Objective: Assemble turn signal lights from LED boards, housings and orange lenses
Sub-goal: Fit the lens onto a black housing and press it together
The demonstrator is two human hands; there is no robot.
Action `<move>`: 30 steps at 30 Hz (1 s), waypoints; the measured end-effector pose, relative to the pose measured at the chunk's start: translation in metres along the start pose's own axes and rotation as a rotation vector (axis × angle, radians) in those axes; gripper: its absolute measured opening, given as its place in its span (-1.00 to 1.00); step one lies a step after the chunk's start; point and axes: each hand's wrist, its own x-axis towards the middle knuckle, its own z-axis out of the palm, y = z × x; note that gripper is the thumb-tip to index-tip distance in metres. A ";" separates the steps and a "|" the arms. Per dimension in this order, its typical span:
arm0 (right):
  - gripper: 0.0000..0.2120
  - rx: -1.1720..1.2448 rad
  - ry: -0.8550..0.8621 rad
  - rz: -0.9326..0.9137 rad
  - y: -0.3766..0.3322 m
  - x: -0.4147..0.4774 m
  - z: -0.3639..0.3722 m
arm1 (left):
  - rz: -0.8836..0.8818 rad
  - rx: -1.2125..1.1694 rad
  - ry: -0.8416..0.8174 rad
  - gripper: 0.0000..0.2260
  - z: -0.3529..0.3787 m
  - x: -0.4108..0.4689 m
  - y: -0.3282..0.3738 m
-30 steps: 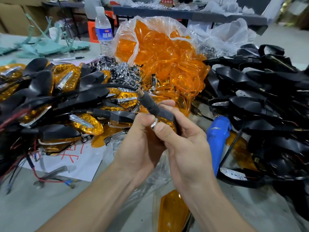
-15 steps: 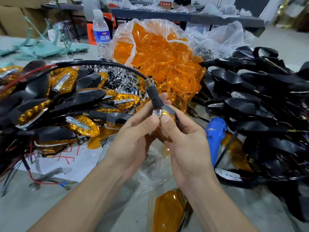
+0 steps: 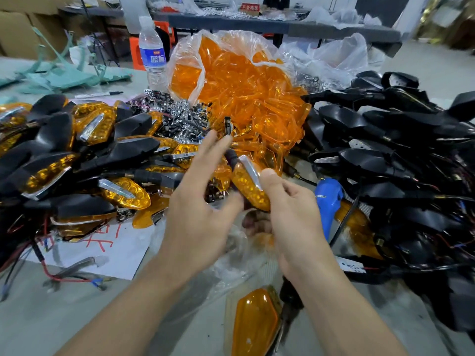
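Note:
An assembled turn signal [image 3: 250,185] with an orange lens and a chrome strip sits in my right hand [image 3: 295,217], lens facing up, pinched under the thumb. My left hand [image 3: 200,201] is beside it with fingers spread and nothing gripped; its fingertips reach toward the signal's black stem. A clear bag of orange lenses [image 3: 241,88] stands behind my hands. Finished signals [image 3: 120,191] are heaped at the left. Empty black housings [image 3: 385,160] with wires are piled at the right. A heap of chrome parts [image 3: 177,116] lies between the piles.
A blue power tool [image 3: 327,201] lies right of my hands. A loose orange lens [image 3: 257,322] lies on the grey table near me. A water bottle [image 3: 153,55] stands at the back, a marker pen [image 3: 99,94] left of it. White paper with red writing [image 3: 113,250] lies under the left heap.
My left hand has let go of the signal and spread its fingers. My right hand has turned the signal so the orange lens faces up. The black cable no longer arcs to the left.

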 end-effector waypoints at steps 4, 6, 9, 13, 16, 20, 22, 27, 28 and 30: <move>-0.53 -0.063 -0.018 0.027 -0.005 0.001 -0.011 | 0.203 0.193 -0.106 -0.35 0.001 -0.002 -0.012; -0.52 -0.020 -0.055 0.027 -0.009 0.001 -0.015 | 0.227 0.163 -0.062 -0.47 -0.001 0.000 -0.016; -0.71 -0.010 -0.097 -0.080 -0.015 0.000 -0.021 | 0.147 0.053 0.000 -0.55 -0.008 0.001 -0.018; -0.68 -0.141 -0.201 -0.289 -0.017 -0.002 -0.017 | 0.045 -0.142 0.029 -0.56 -0.007 0.001 -0.013; -0.52 -0.117 -0.221 -0.401 -0.014 -0.005 -0.009 | 0.015 -0.184 0.019 -0.59 -0.006 0.001 -0.012; -0.47 -0.008 -0.193 -0.449 -0.015 -0.006 -0.008 | 0.001 -0.148 -0.026 -0.60 -0.006 -0.001 -0.010; -0.45 -0.039 -0.191 -0.501 -0.016 -0.007 -0.008 | 0.018 -0.094 -0.033 -0.61 -0.005 -0.003 -0.009; -0.52 -0.127 -0.133 -0.531 -0.017 -0.008 -0.008 | 0.063 0.019 -0.055 -0.64 -0.004 -0.006 -0.010; -0.55 -0.122 -0.116 -0.529 -0.018 -0.008 -0.008 | 0.067 0.024 -0.057 -0.63 -0.004 -0.007 -0.010; -0.57 -0.088 -0.092 -0.512 -0.018 -0.009 -0.007 | 0.073 0.031 -0.062 -0.62 -0.004 -0.008 -0.009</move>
